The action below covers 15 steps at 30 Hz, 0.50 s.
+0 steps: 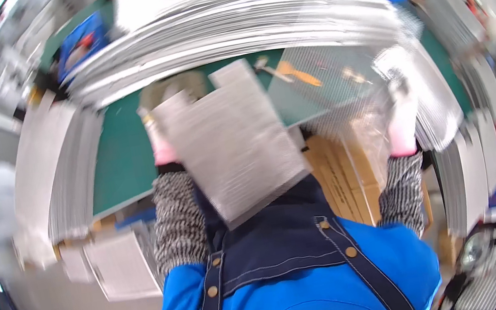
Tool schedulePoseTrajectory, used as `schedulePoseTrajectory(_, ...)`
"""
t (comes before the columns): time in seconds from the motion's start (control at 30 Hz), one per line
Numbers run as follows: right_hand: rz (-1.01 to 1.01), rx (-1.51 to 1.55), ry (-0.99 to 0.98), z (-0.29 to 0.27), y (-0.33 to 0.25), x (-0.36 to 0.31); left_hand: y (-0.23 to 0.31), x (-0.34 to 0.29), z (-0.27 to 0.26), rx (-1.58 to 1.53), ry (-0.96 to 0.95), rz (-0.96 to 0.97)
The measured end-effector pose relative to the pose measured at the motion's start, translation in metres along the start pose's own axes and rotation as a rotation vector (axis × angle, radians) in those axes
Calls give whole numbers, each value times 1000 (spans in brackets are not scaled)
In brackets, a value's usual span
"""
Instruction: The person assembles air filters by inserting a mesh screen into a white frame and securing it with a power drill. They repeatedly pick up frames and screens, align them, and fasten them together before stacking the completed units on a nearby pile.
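Observation:
A grey, finely ribbed sheet (235, 137) with a notched far edge hangs tilted in front of my apron. My left hand (159, 141), in a white and pink glove, grips its left edge; the sheet hides part of the fingers. To the right, my gloved right hand (401, 111) is closed at the edge of a see-through ribbed sheet (335, 83), blurred by motion. That sheet spreads over the table, and tools show through it. Close beside the right hand lies a stack of silvery ribbed sheets (437, 98).
On the green table (122, 157) a long pile of silvery sheets (226, 32) runs across the back. More sheets (58, 168) stand stacked at the left. An orange-handled tool (300, 74) lies near the middle. A cardboard box (337, 172) stands below the front edge.

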State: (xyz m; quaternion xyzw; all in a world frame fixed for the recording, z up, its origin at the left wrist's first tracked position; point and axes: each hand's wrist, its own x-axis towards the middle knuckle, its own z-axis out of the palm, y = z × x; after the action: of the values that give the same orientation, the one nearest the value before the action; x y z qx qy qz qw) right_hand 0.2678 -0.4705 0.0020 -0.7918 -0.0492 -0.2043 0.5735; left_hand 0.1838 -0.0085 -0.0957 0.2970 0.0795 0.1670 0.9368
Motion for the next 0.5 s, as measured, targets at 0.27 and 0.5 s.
schedulePoseTrajectory(0.27, 461, 431, -827, 171, 18, -64, -6, 51, -63, 149, -98, -55)
schedulePoseTrajectory(0.5, 560, 401, -888, 175, 11, -66, 2, 35, -19, -195, -89, -187)
